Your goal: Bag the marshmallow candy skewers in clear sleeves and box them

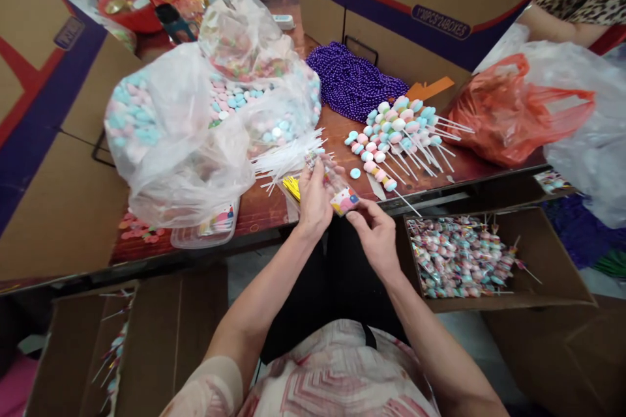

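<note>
A small clear plastic bag (344,199) with coloured dots printed on its end is stretched between my hands at the table's front edge. My left hand (315,201) is closed round its upper part, thumb on top. My right hand (375,234) pinches its lower corner between thumb and finger. Whether anything is inside the bag I cannot make out. White sticks (283,159) lie just behind my left hand, with yellow twist ties (292,187) beside it. To the right, candy skewers (401,127) in pink, blue and white are piled up, one lying nearest me beside a loose blue candy (355,173).
Bags of candies (161,117) fill the table's left. Purple beads (352,78) lie before a big carton (391,6). A red plastic bag (508,111) sits at right. Below, an open box (533,247) holds wrapped skewers. A person's arm (552,25) shows at far right.
</note>
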`<state>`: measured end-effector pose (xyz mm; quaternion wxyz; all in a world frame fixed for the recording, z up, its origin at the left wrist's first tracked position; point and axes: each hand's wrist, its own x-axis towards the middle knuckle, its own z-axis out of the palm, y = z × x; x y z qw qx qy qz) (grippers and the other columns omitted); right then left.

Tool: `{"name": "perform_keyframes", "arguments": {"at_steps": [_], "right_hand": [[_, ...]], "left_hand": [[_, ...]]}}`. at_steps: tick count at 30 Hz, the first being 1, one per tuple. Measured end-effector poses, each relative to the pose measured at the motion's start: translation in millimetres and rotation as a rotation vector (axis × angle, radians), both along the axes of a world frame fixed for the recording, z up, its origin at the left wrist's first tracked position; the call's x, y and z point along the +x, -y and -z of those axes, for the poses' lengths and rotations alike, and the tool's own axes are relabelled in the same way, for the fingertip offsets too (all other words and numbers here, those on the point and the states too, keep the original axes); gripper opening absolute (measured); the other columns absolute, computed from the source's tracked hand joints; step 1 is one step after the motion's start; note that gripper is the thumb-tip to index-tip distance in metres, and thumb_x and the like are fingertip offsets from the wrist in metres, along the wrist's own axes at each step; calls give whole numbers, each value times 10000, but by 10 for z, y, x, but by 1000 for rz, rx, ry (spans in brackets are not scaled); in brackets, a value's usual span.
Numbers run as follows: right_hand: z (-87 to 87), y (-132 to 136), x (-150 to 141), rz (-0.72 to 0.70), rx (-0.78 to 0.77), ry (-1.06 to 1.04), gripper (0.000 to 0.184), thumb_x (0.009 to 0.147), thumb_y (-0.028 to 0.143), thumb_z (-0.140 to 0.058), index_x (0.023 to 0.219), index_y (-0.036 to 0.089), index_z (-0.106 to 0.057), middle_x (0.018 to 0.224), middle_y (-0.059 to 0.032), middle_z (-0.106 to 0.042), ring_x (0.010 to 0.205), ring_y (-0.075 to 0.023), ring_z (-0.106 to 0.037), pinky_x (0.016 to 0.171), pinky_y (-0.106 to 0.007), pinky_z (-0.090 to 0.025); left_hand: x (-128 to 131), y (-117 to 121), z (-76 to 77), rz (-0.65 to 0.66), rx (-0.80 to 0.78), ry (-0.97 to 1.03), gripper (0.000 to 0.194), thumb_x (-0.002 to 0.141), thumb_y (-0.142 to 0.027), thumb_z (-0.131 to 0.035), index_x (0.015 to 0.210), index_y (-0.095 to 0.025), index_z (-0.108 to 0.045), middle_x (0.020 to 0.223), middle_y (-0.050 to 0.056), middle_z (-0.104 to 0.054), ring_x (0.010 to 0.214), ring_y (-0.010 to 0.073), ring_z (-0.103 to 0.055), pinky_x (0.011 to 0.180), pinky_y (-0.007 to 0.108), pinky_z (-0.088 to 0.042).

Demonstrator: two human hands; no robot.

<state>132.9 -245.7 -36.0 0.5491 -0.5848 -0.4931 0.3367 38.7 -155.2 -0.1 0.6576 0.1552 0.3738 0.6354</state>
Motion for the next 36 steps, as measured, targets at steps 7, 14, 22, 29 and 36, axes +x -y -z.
{"name": "perform_keyframes", "arguments": {"at_steps": [7,14,22,29,36], "right_hand": [[81,-99,-180,139,11,-368,209,806,338,-729,713,175,-637,678,37,-581,649,-108,-488,666,-251,-431],[66,17,-212,106,2,-241,426,918,438,-598,594,187,-481,596,41,-435,584,-97,-371,555,-244,-331],[12,60,-168,43,1,-184,380,916,438,-597,634,189,-537,617,37,-466,598,-106,-417,581,-243,-364],[14,-6,-251,100,-4,-298,267,834,405,-710,704,188,-628,622,40,-536,597,-104,-443,593,-241,-387],[14,18,-191,101,12,-145,446,932,464,-572,599,194,-449,585,50,-393,569,-93,-338,549,-247,-309]], "left_hand": [[-189,446,167,89,20,-26,292,699,-349,-852,854,-154,-701,828,17,-718,745,129,-694,752,262,-540],[-270,630,231,-58,6,-140,385,616,-435,-890,799,-150,-706,745,-2,-701,629,98,-643,613,213,-512],[-348,661,209,-106,41,-163,385,648,-441,-874,893,-188,-718,871,17,-746,719,117,-680,688,242,-557],[-313,727,258,-123,100,-206,348,700,-469,-837,848,-177,-721,818,7,-727,681,98,-652,679,228,-551],[-345,711,139,-69,31,-135,310,675,-351,-866,890,-195,-707,889,3,-709,756,108,-668,713,234,-554]]}}
